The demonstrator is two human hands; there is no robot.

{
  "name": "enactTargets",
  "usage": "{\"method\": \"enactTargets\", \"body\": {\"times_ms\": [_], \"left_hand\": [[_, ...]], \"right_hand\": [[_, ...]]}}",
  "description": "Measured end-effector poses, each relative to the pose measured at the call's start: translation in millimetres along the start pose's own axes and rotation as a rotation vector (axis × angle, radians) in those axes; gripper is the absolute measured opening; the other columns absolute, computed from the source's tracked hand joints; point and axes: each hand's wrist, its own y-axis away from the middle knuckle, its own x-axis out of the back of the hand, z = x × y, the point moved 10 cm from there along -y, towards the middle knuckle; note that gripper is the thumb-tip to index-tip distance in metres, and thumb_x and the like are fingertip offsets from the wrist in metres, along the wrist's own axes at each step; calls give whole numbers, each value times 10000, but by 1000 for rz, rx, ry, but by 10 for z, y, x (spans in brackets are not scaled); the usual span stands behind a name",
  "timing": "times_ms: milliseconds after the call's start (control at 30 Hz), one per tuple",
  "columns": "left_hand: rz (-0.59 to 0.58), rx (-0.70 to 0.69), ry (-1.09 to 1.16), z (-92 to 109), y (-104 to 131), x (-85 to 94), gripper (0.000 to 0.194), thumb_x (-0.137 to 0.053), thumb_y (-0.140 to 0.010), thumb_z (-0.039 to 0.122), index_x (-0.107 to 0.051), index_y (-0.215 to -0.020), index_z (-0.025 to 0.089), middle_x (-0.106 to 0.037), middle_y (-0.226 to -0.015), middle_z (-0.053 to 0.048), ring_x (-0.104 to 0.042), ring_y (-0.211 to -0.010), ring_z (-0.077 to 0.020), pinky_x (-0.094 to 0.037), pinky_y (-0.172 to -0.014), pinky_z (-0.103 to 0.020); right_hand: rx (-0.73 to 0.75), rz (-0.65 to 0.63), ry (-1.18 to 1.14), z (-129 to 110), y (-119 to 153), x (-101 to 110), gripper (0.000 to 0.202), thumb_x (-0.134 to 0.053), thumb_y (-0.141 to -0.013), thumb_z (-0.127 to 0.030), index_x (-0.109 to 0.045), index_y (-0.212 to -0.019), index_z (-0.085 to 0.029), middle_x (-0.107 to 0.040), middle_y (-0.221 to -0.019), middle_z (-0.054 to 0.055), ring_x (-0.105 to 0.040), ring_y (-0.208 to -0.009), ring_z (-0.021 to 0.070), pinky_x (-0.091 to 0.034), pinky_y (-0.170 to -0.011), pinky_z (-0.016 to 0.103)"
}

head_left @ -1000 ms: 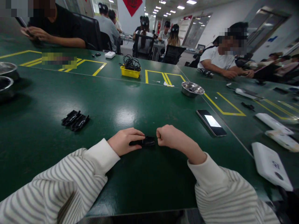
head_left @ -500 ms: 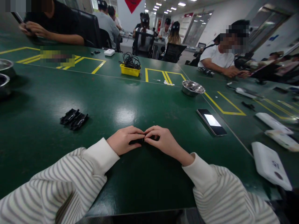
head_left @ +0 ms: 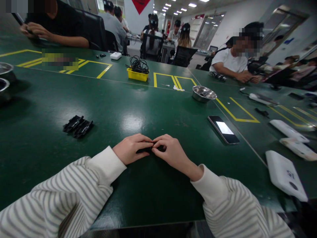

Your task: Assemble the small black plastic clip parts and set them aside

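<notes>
From where I'm standing, the black part (head_left: pixel 143 150) lies low at the table (head_left: pixel 148 195), right between the person's two hands, its long axis running left to right, from one palm toward the other. Neither hand is nearer: both are on it. The left hand (head_left: pixel 132 149) has it between fingers and thumb, parted only by its thickness, fingers on the far side and thumb on the near. The right hand (head_left: pixel 170 148) is curled from the other end, fingertips drawn almost together on the part and just touching the left's; what they press on is hidden. I count one part in hand and what looks like two in the black pile (head_left: pixel 78 126) off to the left, one phone (head_left: pixel 224 130) to the right, three steel bowls (head_left: pixel 204 94), one yellow tray (head_left: pixel 138 75) and three white packs (head_left: pixel 286 175).
</notes>
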Motion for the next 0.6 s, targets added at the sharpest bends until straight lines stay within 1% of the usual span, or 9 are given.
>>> {"method": "enactTargets", "body": {"times_ms": [233, 367, 433, 533, 600], "left_hand": [[16, -4, 4, -2, -8, 13, 244, -557, -758, 206, -591, -992, 144, -597, -981, -87, -552, -856, -172, -484, -739, -296], [10, -3, -13, 7, -3, 20, 233, -553, -760, 211, -592, -982, 150, -602, -969, -82, -557, -843, -171, -488, -725, -293], [5, -7, -20, 13, -1, 21, 235, -555, -758, 209, -592, -981, 143, -603, -969, -87, -560, -841, -174, -489, -722, -297], [6, -11, -13, 16, -5, 21, 239, -558, -753, 205, -593, -979, 133, -603, -974, -93, -563, -843, -175, -490, -723, -296], [4, -8, -8, 14, -12, 13, 240, -557, -754, 209, -593, -980, 136, -605, -971, -91, -565, -844, -172, -492, -722, -293]], "right_hand": [[-51, 13, -24, 41, -8, 0, 76, -588, -702, -199, -660, -678, -196, -654, -850, 3, -550, -796, 134, -422, -709, 276], [-50, 29, -65, 100, -31, 60, 75, -593, -703, -233, -651, -676, -193, -651, -835, 4, -558, -776, 128, -420, -657, 246], [-75, 96, -52, 218, -69, 163, 94, -568, -725, -243, -644, -714, -189, -646, -797, 2, -555, -700, 111, -412, -615, 231], [-149, 245, 54, 462, -133, 346, 125, -544, -744, -242, -640, -802, -188, -629, -714, -7, -512, -579, 94, -391, -584, 231], [-184, 274, 126, 588, -189, 379, 139, -563, -729, -259, -648, -820, -198, -620, -682, -7, -506, -576, 103, -381, -584, 237]]}}
